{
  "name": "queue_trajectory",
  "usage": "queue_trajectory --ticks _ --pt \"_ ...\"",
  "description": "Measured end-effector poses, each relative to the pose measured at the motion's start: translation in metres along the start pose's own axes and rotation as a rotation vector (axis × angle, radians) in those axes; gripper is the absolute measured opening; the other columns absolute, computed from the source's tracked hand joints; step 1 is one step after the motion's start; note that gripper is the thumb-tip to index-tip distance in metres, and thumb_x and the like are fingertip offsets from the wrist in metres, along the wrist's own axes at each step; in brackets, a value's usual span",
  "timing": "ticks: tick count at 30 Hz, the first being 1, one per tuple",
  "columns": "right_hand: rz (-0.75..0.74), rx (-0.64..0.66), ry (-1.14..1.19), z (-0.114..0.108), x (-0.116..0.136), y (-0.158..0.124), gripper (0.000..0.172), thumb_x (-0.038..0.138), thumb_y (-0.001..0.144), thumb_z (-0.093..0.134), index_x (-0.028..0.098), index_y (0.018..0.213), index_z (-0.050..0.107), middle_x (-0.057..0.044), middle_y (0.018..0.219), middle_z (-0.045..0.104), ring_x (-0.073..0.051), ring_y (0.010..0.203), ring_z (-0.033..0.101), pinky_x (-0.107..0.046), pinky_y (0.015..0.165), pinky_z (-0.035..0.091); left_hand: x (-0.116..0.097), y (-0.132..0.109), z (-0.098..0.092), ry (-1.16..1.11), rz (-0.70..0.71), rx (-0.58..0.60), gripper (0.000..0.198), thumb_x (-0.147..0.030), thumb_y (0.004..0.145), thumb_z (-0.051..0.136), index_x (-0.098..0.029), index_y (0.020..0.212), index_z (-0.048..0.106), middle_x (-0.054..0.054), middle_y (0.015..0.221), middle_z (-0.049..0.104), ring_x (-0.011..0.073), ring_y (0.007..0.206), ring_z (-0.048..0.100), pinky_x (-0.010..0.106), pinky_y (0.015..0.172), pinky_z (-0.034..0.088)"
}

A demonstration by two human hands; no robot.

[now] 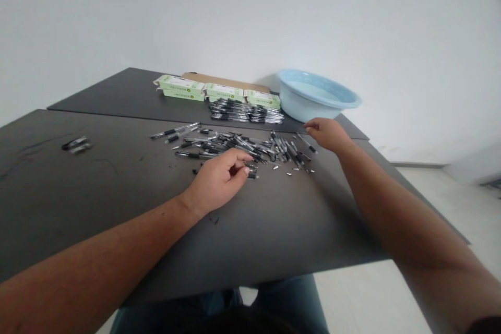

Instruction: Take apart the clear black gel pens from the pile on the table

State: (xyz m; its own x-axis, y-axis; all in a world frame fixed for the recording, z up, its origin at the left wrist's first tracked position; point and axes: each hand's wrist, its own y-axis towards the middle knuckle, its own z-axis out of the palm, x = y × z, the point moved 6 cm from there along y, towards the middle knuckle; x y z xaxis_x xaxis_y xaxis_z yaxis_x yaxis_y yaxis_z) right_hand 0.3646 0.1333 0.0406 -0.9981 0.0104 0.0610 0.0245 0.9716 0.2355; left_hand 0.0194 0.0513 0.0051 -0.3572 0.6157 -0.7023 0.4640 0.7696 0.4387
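Observation:
My left hand [219,178] rests low over the near edge of the pen-part pile, its fingers curled and the thumb and index tips slightly apart. Nothing shows between those tips. Past them lie short black grips and clear barrels from the heap of loose pen parts [238,142]. At the pile's right end hovers my right hand [327,133], its fingertips pressed together. Whatever it may pinch is too small to make out. Below it lie several loose barrels and grips [291,150], and small silver cone tips [289,174] are scattered nearer to me.
Behind the heap, black-gripped clear pens [246,112] are stacked before green-and-white boxes [183,88] and a flat brown cardboard piece [230,81]. A light blue basin [309,102] stands back right. A few pen parts [76,144] lie far left on the dark table [117,188].

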Motion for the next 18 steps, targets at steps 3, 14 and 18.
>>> queue_trajectory --ticks 3,14,18 --pt "0.007 0.040 -0.042 0.013 -0.010 0.003 0.035 0.031 0.091 0.053 0.021 0.117 0.075 -0.009 0.112 0.077 -0.026 0.102 0.069 -0.035 0.087 0.051 0.000 0.000 -0.001 0.012 -0.002 0.008 0.024 -0.027 0.094 0.057 -0.018 0.117 0.060 -0.001 0.079 0.070 0.0134 0.071 0.064 0.027 0.072 0.049" --pt "-0.106 0.220 -0.242 0.051 0.013 0.034 0.031 0.028 0.086 0.060 0.025 0.112 0.078 -0.007 0.113 0.077 -0.025 0.101 0.069 -0.032 0.088 0.049 -0.004 0.000 -0.004 0.072 0.027 -0.002 0.024 -0.025 0.092 0.058 -0.019 0.115 0.061 -0.002 0.081 0.071 0.0123 0.070 0.065 0.025 0.070 0.049" --pt "-0.124 0.262 -0.286 0.059 0.017 0.039 0.030 0.024 0.083 0.061 0.025 0.107 0.078 -0.008 0.110 0.077 -0.026 0.098 0.069 -0.033 0.084 0.048 -0.004 -0.001 -0.001 0.076 0.041 0.014 0.024 -0.025 0.092 0.058 -0.019 0.116 0.062 -0.002 0.082 0.072 0.0121 0.072 0.065 0.024 0.071 0.049"
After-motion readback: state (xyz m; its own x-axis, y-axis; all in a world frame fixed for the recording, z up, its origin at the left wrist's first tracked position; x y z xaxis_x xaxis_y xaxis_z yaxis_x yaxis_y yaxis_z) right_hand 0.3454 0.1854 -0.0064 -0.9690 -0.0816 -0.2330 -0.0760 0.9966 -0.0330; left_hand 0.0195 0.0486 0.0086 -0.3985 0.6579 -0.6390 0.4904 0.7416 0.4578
